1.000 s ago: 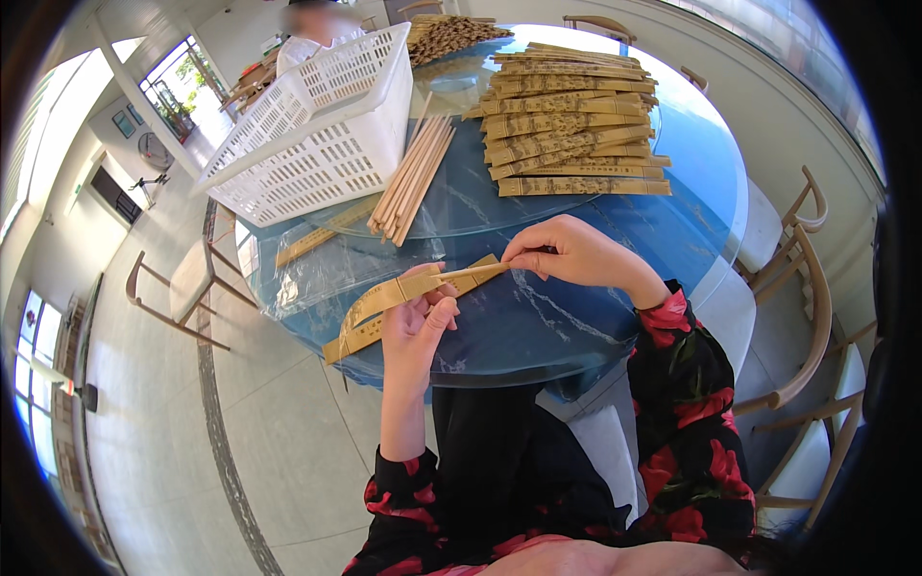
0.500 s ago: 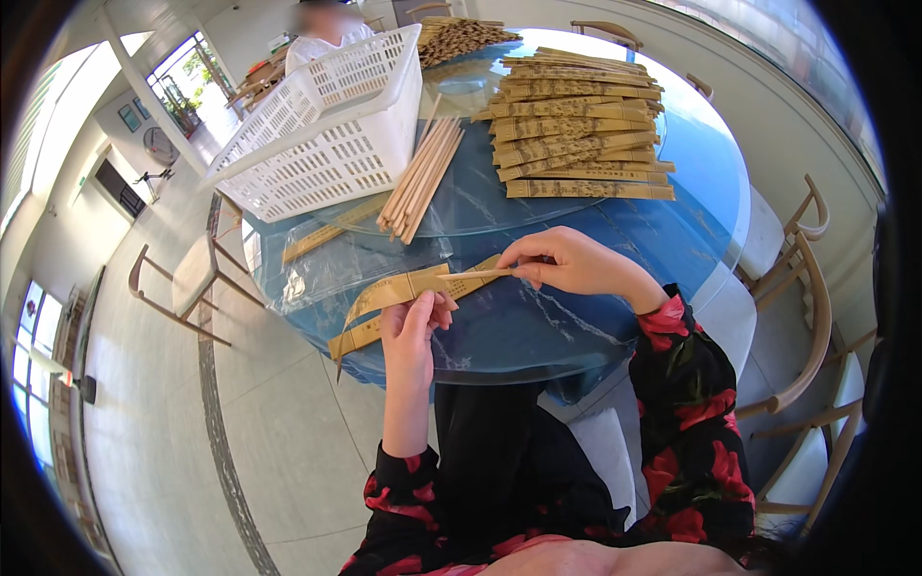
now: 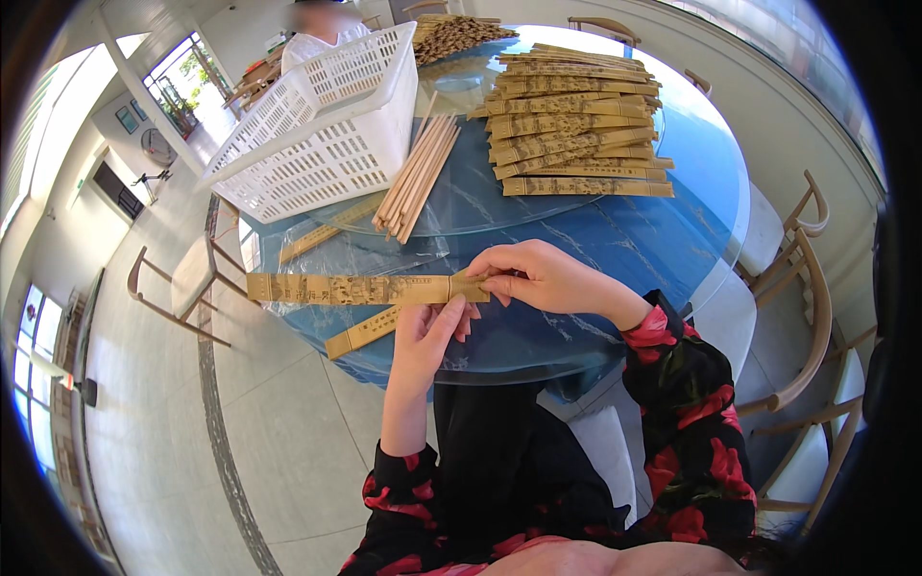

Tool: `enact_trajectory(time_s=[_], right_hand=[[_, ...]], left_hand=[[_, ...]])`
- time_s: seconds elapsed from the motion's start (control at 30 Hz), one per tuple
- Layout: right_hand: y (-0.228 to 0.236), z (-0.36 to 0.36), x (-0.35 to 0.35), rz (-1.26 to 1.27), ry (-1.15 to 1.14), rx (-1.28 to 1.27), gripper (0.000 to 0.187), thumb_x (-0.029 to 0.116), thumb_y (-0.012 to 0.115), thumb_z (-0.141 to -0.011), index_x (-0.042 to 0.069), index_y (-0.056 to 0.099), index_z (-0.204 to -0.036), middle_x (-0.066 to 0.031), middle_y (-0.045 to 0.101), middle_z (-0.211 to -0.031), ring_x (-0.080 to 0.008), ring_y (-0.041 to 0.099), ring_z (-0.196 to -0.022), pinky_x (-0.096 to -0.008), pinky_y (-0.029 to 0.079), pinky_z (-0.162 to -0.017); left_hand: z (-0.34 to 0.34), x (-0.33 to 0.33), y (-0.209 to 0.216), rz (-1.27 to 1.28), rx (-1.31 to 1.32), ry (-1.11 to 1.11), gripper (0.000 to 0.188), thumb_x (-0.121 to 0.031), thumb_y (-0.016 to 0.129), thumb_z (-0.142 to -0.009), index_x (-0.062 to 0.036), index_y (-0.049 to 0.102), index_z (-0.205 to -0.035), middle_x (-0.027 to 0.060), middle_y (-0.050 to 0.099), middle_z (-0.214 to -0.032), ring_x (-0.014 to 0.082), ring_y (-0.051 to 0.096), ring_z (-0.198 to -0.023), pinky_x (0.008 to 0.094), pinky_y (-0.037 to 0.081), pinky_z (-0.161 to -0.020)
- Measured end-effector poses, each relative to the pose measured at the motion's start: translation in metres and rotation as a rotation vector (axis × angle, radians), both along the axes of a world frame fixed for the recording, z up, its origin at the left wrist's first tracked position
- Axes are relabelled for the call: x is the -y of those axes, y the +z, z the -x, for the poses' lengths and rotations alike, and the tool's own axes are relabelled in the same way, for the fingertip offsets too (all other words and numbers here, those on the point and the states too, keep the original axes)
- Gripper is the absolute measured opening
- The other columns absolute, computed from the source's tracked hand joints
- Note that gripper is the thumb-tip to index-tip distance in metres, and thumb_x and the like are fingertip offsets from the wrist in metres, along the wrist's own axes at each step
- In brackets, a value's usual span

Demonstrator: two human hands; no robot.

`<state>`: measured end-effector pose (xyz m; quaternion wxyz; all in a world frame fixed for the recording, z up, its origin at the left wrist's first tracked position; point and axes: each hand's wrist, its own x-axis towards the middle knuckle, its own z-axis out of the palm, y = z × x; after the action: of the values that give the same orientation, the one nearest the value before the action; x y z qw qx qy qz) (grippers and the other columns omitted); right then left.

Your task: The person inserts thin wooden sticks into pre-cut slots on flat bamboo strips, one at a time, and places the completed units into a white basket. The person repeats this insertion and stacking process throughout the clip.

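A long yellow-brown paper sleeve (image 3: 360, 288) with dark print stretches level above the near part of the table. My left hand (image 3: 424, 331) pinches it from below near its right end, thumb on the front. At that right end, my right hand (image 3: 543, 276) closes its fingertips on the sleeve's opening. Whether a stick is inside or between those fingers is hidden. Under the held sleeve, another paper sleeve (image 3: 363, 332) lies on the blue table. Just beyond my hands rests a bundle of pale wooden chopsticks (image 3: 419, 178).
A white slotted plastic basket (image 3: 317, 158) stands at the left. Printed sleeves form a large stack (image 3: 576, 125) at the back right, and another pile (image 3: 461, 38) lies farther back. Past the basket sits a person (image 3: 325, 38). Wooden chairs (image 3: 187, 288) surround the round table (image 3: 672, 230).
The held sleeve has swung from drooping and bent to straight and level. The chopstick that showed between my hands is out of sight, and my right hand has come left, close to my left.
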<state>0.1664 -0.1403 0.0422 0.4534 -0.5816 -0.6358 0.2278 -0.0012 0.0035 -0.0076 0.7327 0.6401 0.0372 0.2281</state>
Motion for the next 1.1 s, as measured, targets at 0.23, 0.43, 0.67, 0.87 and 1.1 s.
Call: enact_trajectory(time_s=[0.23, 0.43, 0.67, 0.87, 1.1], right_hand=[[0.006, -0.003, 0.002, 0.129, -0.074, -0.025, 0.019, 0.011, 0.054, -0.098, 0.001, 0.065, -0.109, -0.0052, 0.063, -0.070, -0.0143, 0.058, -0.063, -0.0291, 0.046, -0.060], [0.001, -0.018, 0.004, 0.088, -0.168, 0.034, 0.014, 0.010, 0.057, -0.097, 0.001, 0.065, -0.104, -0.0050, 0.059, -0.066, -0.0144, 0.054, -0.060, -0.0305, 0.043, -0.059], [0.001, -0.008, -0.001, 0.071, -0.105, -0.040, 0.015, 0.007, 0.057, -0.096, 0.000, 0.059, -0.109, -0.0059, 0.061, -0.072, -0.0132, 0.056, -0.068, -0.0285, 0.044, -0.064], [-0.008, -0.006, -0.004, -0.055, -0.044, -0.134, 0.014, 0.008, 0.058, -0.096, -0.001, 0.060, -0.107, -0.0062, 0.065, -0.081, -0.0131, 0.059, -0.074, -0.0281, 0.046, -0.068], [-0.001, -0.012, 0.004, 0.055, -0.078, -0.175, 0.023, 0.018, 0.054, -0.102, 0.000, 0.066, -0.099, -0.0045, 0.063, -0.076, -0.0102, 0.057, -0.073, -0.0265, 0.045, -0.068]], left_hand=[[0.000, -0.001, -0.006, 0.136, 0.201, 0.331, 0.012, -0.012, 0.056, -0.101, -0.0023, 0.057, -0.107, 0.0050, 0.062, -0.087, 0.0095, 0.054, -0.070, 0.0233, 0.044, -0.061], [-0.003, -0.005, -0.006, 0.267, 0.336, 0.430, 0.008, -0.012, 0.056, -0.101, -0.0046, 0.057, -0.103, 0.0016, 0.057, -0.081, 0.0103, 0.052, -0.068, 0.0253, 0.042, -0.062], [-0.001, -0.007, -0.005, -0.054, 0.074, 0.201, 0.012, -0.013, 0.060, -0.099, -0.0011, 0.062, -0.102, 0.0078, 0.066, -0.085, 0.0095, 0.055, -0.068, 0.0227, 0.044, -0.062], [0.001, -0.006, -0.005, 0.150, 0.154, 0.250, 0.014, -0.014, 0.060, -0.099, -0.0009, 0.063, -0.103, 0.0094, 0.067, -0.086, 0.0117, 0.056, -0.069, 0.0243, 0.044, -0.063], [0.003, -0.014, -0.011, 0.337, 0.281, 0.228, 0.016, -0.013, 0.061, -0.099, 0.0001, 0.062, -0.107, 0.0102, 0.068, -0.088, 0.0115, 0.058, -0.070, 0.0245, 0.045, -0.063]])
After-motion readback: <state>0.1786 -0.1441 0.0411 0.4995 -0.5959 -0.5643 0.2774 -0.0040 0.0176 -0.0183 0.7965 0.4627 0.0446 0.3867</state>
